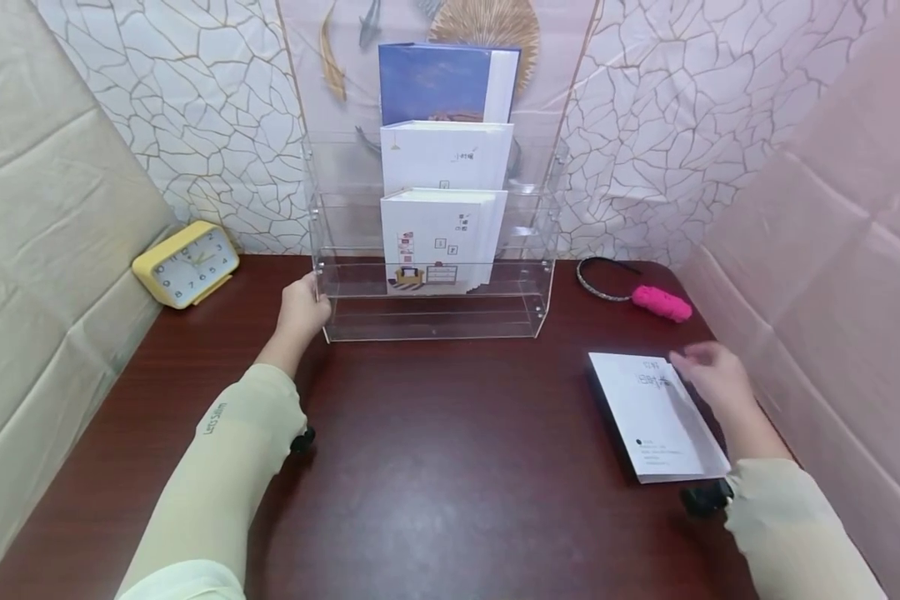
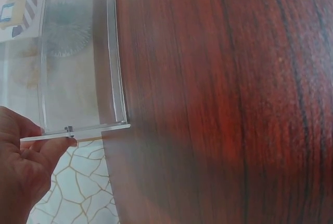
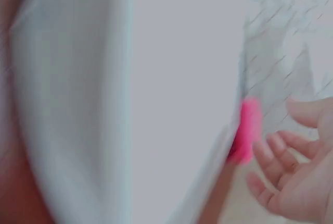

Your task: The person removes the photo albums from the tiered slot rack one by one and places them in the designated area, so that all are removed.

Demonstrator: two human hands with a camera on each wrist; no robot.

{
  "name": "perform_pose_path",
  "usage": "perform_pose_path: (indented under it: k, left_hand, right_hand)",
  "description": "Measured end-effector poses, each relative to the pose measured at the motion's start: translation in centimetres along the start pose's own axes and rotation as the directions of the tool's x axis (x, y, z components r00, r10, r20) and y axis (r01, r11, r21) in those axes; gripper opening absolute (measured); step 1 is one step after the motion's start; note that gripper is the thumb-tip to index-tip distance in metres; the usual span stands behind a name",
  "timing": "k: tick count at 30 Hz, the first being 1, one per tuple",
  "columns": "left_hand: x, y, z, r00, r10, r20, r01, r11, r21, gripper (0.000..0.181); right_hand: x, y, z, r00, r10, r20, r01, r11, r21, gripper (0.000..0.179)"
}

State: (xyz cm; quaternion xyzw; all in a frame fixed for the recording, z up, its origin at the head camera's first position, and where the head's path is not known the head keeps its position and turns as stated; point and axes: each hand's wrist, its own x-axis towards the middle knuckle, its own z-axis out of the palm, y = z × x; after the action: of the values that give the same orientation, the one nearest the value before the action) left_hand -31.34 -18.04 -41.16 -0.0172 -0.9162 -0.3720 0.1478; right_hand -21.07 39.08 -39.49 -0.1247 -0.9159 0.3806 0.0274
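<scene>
White book [image 1: 656,425] lies flat on the right side of the table [image 1: 450,433], cover up, dark side facing left. Right hand [image 1: 708,375] is at its upper right corner, fingers loose and slightly bent, nothing in them. Right wrist view is blurred but shows fingertips apart from a big white shape, probably the book. Left hand [image 1: 303,304] is pinching the left side panel of the clear rack [image 1: 435,337], low down, thumb and fingers either side of the edge.

Handling, my read: stiff block, moderate weight, not fragile, but corners and pages could bend. Cover looks smooth, so pressing from above may just slide it. Better grab: long right edge near mid-length, thumb on top, fingers under, both covers clamped. One cover alone might let it flop open. Dark left side may be the spine; can't confirm.

Rack looks like thin rigid plastic, light enough to shift if bumped. Side panel is a sensible brace point.

Further out: rack holds a front book [image 1: 442,233], a middle book [image 1: 423,158] and a blue book [image 1: 435,79] at the back. Headband [image 1: 596,291] and pink bundle [image 1: 662,303] sit beyond the white book. Yellow clock [image 1: 187,265], far left.
</scene>
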Motion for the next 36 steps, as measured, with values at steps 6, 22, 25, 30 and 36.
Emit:
perform_pose_path:
  k: [6, 22, 25, 30, 36]
  left_hand:
    - [-0.2, -0.1, -0.1, 1.000, -0.020, 0.008, 0.020, 1.000, -0.012, 0.036]
    - [-0.5, 0.2, 0.4, 1.000, -0.007, 0.012, 0.007, 1.000, 0.001, 0.019]
    - [-0.4, 0.1, 0.4, 1.000, -0.009, 0.011, 0.009, 1.000, -0.005, 0.031]
    - [-0.3, 0.2, 0.2, 1.000, -0.010, 0.003, 0.010, 1.000, -0.003, 0.035]
    - [-0.1, 0.1, 0.0, 1.000, -0.013, -0.002, 0.013, 1.000, -0.012, 0.033]
  right_hand:
    - [2.2, -9.3, 1.9, 0.941, -0.320, -0.114, 0.331, 0.939, 0.093, 0.049]
    - [6.6, -22.5, 13.1, 0.863, -0.487, -0.133, 0.503, 0.808, 0.307, 0.059]
    - [6.8, -23.0, 14.0, 0.875, -0.453, -0.170, 0.484, 0.810, 0.330, 0.060]
    - [6.8, -23.6, 15.0, 0.878, -0.440, -0.188, 0.476, 0.841, 0.257, 0.060]
    - [6.8, -23.4, 15.9, 0.874, -0.450, -0.183, 0.483, 0.845, 0.231, 0.062]
